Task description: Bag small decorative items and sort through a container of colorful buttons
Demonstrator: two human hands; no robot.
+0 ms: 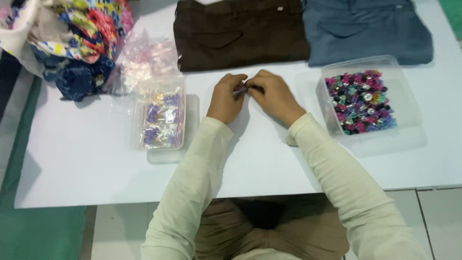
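So both hands meet at the middle of the white table [86, 159]. Left hand [226, 98] & right hand [275, 95] are touching at the fingertips, and they pinch a tiny thing [242, 89] between them. It's too small to tell what it is, maybe a bit purple. Fingers on both hands are curled tight on it, just above the table top. Sleeves are cream colored.

On the right side, near the right hand, sits a clear plastic box [402, 103] w/ lots of little shiny bits [360, 102] inside, pink, blue, black & silver. The box sits on its clear lid [385, 144].

On the left side, near the left hand, there's another clear box [140, 130] w/ small bags of purple & gold bits [161, 120] in it. Behind that box is a crinkly pile of clear little bags [144, 60]. Further left, at the table corner, is a heap of flowery cloth [77, 33], lots of colors.

At the far edge of the table lie 2 folded pants, side by side: brown pants [238, 31] and blue-grey pants [365, 29]. Hands are close to the brown ones but not touching.
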